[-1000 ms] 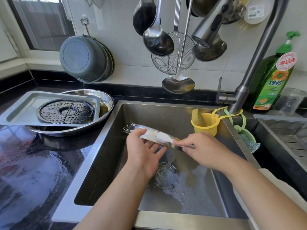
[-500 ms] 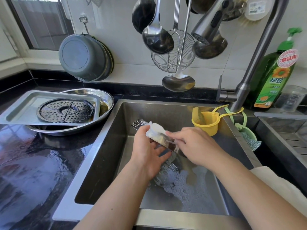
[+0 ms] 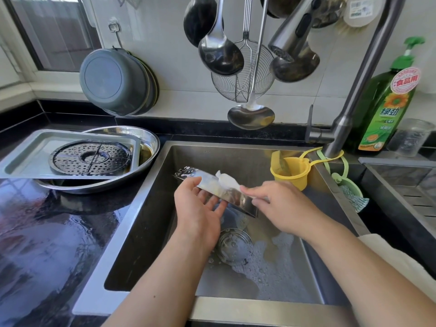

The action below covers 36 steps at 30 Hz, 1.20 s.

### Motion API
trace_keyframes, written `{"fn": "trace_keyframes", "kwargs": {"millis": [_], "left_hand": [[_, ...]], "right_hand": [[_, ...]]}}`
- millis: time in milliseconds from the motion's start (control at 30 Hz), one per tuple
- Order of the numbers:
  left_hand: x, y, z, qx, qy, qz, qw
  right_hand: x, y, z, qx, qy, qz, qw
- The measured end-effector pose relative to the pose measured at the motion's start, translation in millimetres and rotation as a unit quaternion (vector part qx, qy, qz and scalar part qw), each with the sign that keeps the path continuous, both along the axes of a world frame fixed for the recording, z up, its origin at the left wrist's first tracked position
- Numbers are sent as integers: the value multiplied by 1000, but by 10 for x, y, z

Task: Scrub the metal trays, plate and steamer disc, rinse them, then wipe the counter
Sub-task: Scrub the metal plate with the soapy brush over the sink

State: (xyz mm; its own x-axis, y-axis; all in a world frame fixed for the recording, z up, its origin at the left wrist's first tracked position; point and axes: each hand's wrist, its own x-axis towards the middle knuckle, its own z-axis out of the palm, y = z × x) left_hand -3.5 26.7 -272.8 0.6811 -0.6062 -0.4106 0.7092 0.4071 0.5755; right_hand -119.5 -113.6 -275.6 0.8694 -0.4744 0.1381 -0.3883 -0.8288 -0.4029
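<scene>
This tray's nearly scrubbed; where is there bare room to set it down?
Bare wet counter lies in front of the stacked round plate, left of the sink. That stack is crowded; the sink floor holds suds.

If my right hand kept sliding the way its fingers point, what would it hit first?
Probably the left hand: the right hand points left along the tray, pushing the cloth toward the thumb gripping it. Depth is unclear.
</scene>
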Motion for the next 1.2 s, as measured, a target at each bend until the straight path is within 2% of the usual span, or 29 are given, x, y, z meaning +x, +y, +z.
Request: {"fn": "trace_keyframes", "kwargs": {"millis": [133,267,400,533,733,900,1067,1200], "left_hand": [[4,1,-22,-1,8,6,1000],[9,17,2,-8,16,18,1000],[8,16,26,-18,38,47,998],[6,20,38,-25,33,66,997],[34,35,30,-38,34,83,995],[36,51,5,-51,40,55,996],[19,60,20,-48,36,52,997],[14,24,39,-50,56,56,996]], "right_hand": [[-5,61,3,29,15,43,999],[0,-12,-8,24,-1,-1,1000],[-23,41,-3,55,28,32,998],[-42,-72,10,55,10,-36,998],[-42,-87,-23,64,-1,-62,996],[-13,81,-3,88,31,40,995],[-23,-67,-44,67,2,-18,998],[4,80,-48,75,16,61,995]]}}
